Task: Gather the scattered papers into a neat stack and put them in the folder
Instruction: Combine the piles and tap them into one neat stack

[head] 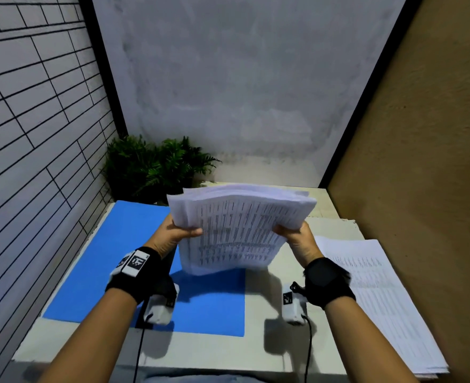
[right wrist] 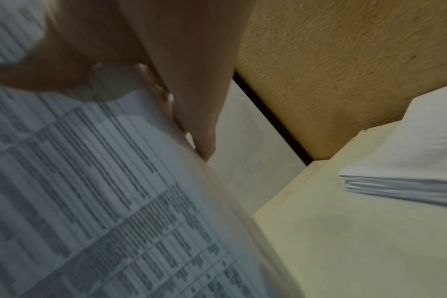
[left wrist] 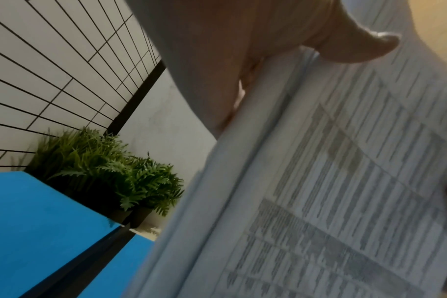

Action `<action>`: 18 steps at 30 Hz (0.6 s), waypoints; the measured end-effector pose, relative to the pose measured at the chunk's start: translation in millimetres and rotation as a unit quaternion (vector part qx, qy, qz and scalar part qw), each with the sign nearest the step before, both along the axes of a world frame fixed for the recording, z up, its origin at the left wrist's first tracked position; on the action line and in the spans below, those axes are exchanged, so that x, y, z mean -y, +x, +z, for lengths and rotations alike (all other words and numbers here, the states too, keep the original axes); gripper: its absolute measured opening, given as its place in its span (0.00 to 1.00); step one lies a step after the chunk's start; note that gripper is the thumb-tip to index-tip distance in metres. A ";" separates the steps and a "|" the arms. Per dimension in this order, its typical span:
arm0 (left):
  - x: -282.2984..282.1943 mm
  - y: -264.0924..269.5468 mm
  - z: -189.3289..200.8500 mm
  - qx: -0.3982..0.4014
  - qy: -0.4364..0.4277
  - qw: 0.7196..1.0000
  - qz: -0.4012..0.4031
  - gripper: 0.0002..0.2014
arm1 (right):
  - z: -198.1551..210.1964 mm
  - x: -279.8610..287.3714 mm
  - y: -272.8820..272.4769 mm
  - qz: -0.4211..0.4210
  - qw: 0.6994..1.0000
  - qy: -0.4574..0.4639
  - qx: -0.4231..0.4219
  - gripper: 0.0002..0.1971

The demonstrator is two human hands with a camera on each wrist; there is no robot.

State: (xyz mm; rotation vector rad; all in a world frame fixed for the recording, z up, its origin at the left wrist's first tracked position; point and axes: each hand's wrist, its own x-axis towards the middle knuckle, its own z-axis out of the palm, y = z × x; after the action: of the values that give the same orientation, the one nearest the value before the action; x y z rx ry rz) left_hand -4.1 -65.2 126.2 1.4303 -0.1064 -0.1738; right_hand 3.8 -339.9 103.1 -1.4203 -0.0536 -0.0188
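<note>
A thick stack of printed papers (head: 239,230) is held up in the air over the table, tilted toward me. My left hand (head: 177,233) grips its left edge, thumb on the printed face (left wrist: 355,48), fingers behind. My right hand (head: 294,233) grips the right edge in the same way, its thumb (right wrist: 51,76) lying on the top sheet. The blue folder (head: 112,269) lies flat on the table below and to the left of the stack. More printed sheets (head: 377,297) lie in a loose pile at the table's right side (right wrist: 406,167).
A green potted plant (head: 156,167) stands at the back left corner behind the folder (left wrist: 33,231). A tiled wall runs along the left, a grey wall at the back, a tan wall (right wrist: 345,60) on the right. The pale table (head: 258,349) shows at the front.
</note>
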 end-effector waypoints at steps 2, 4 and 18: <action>1.2 0.0 -6.3 -0.016 0.017 1.000 -0.006 0.47 | -7.6 -3.3 -1.3 0.003 1.000 0.002 -0.020 0.23; 8.2 1.1 -12.1 -0.029 0.025 0.999 -0.006 0.47 | -14.9 -11.6 -1.8 0.020 0.999 0.001 -0.040 0.24; 1.2 6.0 -16.5 0.010 0.013 1.000 0.003 0.41 | -9.5 -1.7 -4.2 0.002 0.999 -0.030 -0.029 0.25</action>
State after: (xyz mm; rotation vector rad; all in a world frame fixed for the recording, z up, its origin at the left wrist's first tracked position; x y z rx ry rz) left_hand 1.9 -66.4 109.7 1.4589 -0.1170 -0.1575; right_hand -0.4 -338.2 93.6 -1.4798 -0.0099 0.0276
